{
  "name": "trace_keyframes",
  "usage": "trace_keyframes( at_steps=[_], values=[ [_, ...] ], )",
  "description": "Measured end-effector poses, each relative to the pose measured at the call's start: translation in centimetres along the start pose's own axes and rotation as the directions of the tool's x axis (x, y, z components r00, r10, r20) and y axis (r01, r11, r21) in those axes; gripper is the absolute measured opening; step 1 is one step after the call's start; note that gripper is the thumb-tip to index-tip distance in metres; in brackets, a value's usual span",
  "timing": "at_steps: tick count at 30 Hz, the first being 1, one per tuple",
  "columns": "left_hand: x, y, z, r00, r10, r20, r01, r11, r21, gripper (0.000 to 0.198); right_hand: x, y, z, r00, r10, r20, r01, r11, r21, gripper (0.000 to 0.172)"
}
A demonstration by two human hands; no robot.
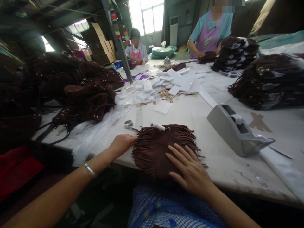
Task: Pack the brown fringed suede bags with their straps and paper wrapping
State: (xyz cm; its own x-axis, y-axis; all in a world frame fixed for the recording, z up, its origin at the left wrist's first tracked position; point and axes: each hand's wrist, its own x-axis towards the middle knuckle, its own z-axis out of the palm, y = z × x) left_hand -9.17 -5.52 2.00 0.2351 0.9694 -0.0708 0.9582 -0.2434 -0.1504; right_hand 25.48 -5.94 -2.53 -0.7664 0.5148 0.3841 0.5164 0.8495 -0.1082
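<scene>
A small brown suede bag with fringe [158,148] lies at the near edge of the white table [190,117], hanging slightly over it. My right hand [188,169] lies flat on the bag's lower right, fingers spread. My left hand [122,144] is closed on the bag's left edge among the fringe. A white stuffing piece [157,126] pokes out at the bag's top.
A grey tape dispenser [234,129] stands to the right. Piles of brown fringed bags lie at the left [80,95] and right [268,80]. White paper pieces [166,84] litter the middle. Two other people work at the far end. Clear plastic bags [95,133] lie at the left.
</scene>
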Motion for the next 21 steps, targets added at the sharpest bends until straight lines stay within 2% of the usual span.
trace_keyframes(
  at_steps=[4,8,11,13,14,16,18,19,21],
  values=[
    [0.1,0.8,0.5,0.999,-0.047,-0.005,0.047,0.999,-0.022,0.023,0.0,0.0,-0.1,1.000,0.002,-0.002,-0.002,1.000,0.001,0.057],
    [-0.6,-0.1,1.1,0.992,-0.127,-0.024,0.126,0.992,-0.032,0.038,0.0,-0.1,0.0,1.000,0.010,-0.010,-0.010,1.000,0.014,0.057],
    [-1.1,-0.6,0.2,0.974,-0.217,-0.060,0.215,0.976,-0.042,0.026,0.0,0.0,0.0,1.000,0.010,-0.007,-0.010,1.000,0.016,0.057],
    [-1.1,0.1,-1.0,0.964,-0.234,-0.127,0.223,0.970,-0.094,0.024,0.0,0.0,0.1,1.000,0.011,-0.005,-0.011,1.000,0.018,0.057],
    [-0.9,0.8,-1.7,0.967,-0.189,-0.173,0.164,0.975,-0.151,0.024,0.0,0.0,0.1,1.000,0.012,-0.003,-0.012,1.000,0.017,0.057],
    [-0.1,2.5,-2.8,0.966,0.010,-0.257,-0.083,0.958,-0.274,0.025,0.0,-0.1,0.0,1.000,0.012,0.000,-0.012,1.000,0.007,0.058],
    [1.0,3.9,-3.2,0.924,0.251,-0.289,-0.340,0.886,-0.315,0.032,0.0,-0.1,0.0,1.000,0.009,0.007,-0.009,1.000,-0.008,0.057],
    [1.5,4.2,-3.0,0.903,0.337,-0.267,-0.409,0.864,-0.294,0.037,0.0,-0.1,-0.1,1.000,0.007,0.012,-0.007,1.000,-0.014,0.057],
    [2.0,3.8,-2.2,0.889,0.416,-0.189,-0.451,0.867,-0.212,0.043,0.0,-0.1,-0.1,1.000,0.002,0.016,-0.002,1.000,-0.023,0.056]
  ],
)
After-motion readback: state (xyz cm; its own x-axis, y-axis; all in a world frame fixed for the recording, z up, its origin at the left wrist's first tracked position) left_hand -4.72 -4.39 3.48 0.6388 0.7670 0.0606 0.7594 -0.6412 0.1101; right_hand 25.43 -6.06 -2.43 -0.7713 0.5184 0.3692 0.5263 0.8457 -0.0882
